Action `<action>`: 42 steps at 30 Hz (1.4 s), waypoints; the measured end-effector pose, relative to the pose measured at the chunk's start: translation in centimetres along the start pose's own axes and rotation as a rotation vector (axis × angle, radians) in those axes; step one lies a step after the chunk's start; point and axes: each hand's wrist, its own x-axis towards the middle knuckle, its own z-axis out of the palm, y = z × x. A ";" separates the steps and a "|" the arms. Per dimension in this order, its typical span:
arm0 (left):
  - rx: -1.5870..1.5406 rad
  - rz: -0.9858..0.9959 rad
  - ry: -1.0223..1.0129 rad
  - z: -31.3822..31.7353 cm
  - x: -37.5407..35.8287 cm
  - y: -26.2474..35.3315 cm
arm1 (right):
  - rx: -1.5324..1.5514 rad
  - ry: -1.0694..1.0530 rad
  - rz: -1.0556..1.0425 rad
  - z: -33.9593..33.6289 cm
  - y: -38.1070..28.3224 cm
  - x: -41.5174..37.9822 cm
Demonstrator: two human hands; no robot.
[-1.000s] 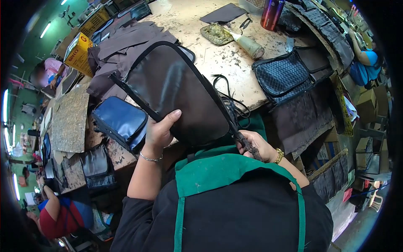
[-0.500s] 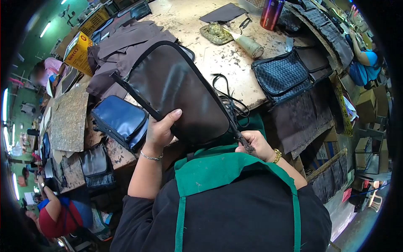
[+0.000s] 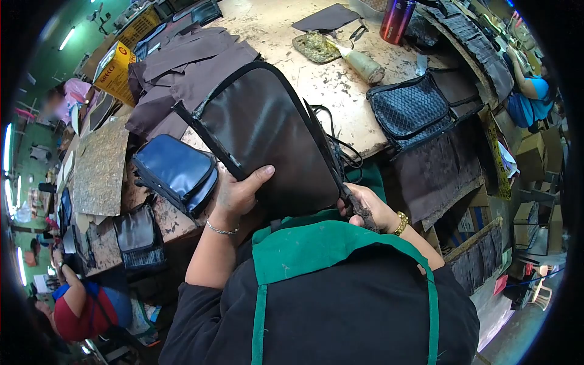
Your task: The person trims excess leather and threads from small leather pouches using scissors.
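A dark brown leather-like panel (image 3: 267,134) with black edging is held up in front of me, tilted. My left hand (image 3: 240,191) is closed on its lower left edge, thumb across the face. At the lower right corner my right hand (image 3: 371,207) has its fingers curled around a dark, crusted stick-like tool (image 3: 360,208), which touches or lies close to the panel's edge. Its far end is hidden. Loose black cords (image 3: 340,149) lie behind the panel on the worktable (image 3: 292,36). A blue pouch (image 3: 176,167) sits left of my left hand.
A black woven-pattern bag (image 3: 410,112) lies on the right edge. Farther back are a glue-crusted pad (image 3: 316,47), a cone-shaped container (image 3: 363,65) and a tumbler (image 3: 396,21). Brown cut pieces (image 3: 182,67) are piled at left, near a yellow box (image 3: 115,73). Other people work on both sides.
The panel has shifted slightly right and turned a little, with my left hand moving along with it. My right hand has turned at the lower corner, and more of the crusted tool shows.
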 end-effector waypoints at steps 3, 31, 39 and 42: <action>-0.049 0.004 -0.006 0.4 0.0 0.1 | 0.017 0.015 -0.003 -0.1 0.1 -0.1; 0.066 -0.059 -0.125 0.7 -0.9 -0.5 | 0.158 0.075 -0.067 1.4 -0.5 0.2; -0.078 -0.071 -0.125 2.3 -1.0 1.3 | 0.048 0.194 -0.102 1.3 1.4 -0.1; -0.085 -0.093 -0.128 2.2 -1.1 1.0 | -0.029 0.222 -0.105 1.2 1.3 -0.4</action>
